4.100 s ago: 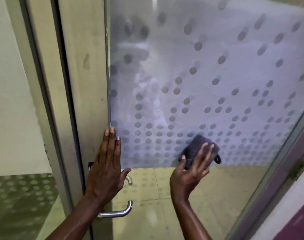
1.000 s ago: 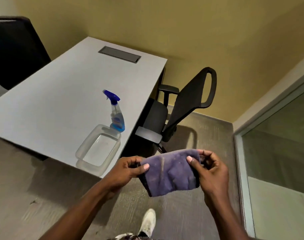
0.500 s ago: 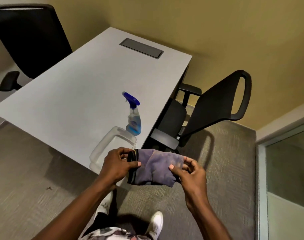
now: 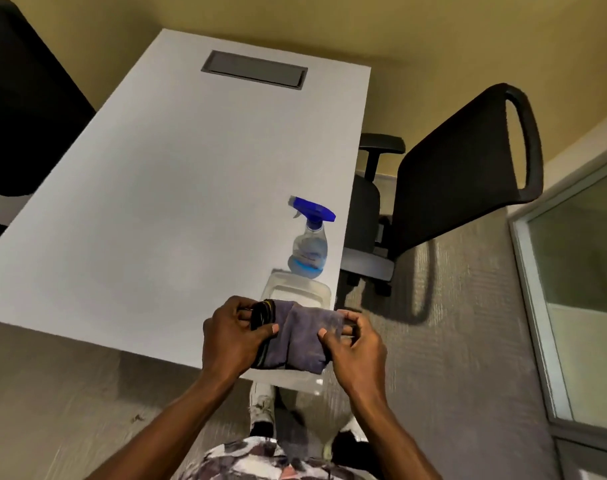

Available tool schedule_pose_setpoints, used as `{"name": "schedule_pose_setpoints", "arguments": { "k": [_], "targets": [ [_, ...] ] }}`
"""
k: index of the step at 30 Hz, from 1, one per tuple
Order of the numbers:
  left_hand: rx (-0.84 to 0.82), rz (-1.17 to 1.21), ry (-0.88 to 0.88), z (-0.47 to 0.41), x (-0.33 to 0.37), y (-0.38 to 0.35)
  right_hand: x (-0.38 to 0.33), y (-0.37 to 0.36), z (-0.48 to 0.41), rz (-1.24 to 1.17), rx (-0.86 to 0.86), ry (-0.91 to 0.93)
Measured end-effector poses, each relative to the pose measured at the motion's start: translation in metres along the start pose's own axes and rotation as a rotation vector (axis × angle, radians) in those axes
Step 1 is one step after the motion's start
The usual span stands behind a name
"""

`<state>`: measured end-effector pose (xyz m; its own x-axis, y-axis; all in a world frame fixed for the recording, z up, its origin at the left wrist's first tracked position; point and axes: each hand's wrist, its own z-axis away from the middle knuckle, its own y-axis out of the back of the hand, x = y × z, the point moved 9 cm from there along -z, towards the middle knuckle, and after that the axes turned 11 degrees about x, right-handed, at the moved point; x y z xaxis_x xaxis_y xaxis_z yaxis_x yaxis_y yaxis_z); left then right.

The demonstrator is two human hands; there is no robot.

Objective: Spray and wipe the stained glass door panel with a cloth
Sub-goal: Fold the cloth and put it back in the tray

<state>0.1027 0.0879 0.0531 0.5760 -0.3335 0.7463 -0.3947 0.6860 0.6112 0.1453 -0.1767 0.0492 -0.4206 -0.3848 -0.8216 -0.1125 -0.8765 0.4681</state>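
The left hand and the right hand both hold the cloth. The left thumb and curled fingers pinch its dark left end. The right thumb and fingers pinch its right end. The cloth is purple-grey and folded over into a small pad between the two hands.

The cloth hangs over the near edge of the table. Right under it sits a clear tray, partly hidden by the cloth. Just behind the tray stands the bottle, upright, with a blue top and a little blue liquid. It is near the right edge of the table. A black chair is to the right of the table.

Some glass shows at the far right, well apart from the hands. I cannot tell if it is the door panel.

No wiping or spraying is going on now. It looks like the cloth is being folded. Next, I think one hand must let go. It can lay the cloth down, or reach for the bottle. The bottle is close to the table edge, so the reach should be gentle.
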Motion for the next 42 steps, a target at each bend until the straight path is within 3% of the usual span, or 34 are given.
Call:
{"name": "schedule_pose_setpoints", "arguments": {
  "k": [9,15,25,31,38,42],
  "targets": [
    [-0.086,-0.098,-0.054,-0.020,-0.011,-0.027,0.015,-0.030,0.007,0.087,0.072,-0.057],
    [-0.093,-0.110,0.002,-0.012,-0.021,-0.039,0.012,-0.063,0.016,0.260,-0.011,0.112],
    [-0.144,-0.332,-0.160,-0.016,-0.016,-0.071,0.021,-0.079,0.014,0.621,-0.012,0.283],
    [-0.266,-0.470,-0.222,-0.011,-0.019,-0.085,0.027,-0.087,0.010,0.692,-0.042,0.312],
    [-0.260,-0.574,-0.351,-0.006,-0.008,-0.080,0.028,-0.090,0.010,0.707,-0.075,0.341],
    [-0.214,-0.694,-0.449,-0.004,-0.005,-0.070,0.023,-0.077,0.009,0.614,-0.004,0.291]
  ]
}}
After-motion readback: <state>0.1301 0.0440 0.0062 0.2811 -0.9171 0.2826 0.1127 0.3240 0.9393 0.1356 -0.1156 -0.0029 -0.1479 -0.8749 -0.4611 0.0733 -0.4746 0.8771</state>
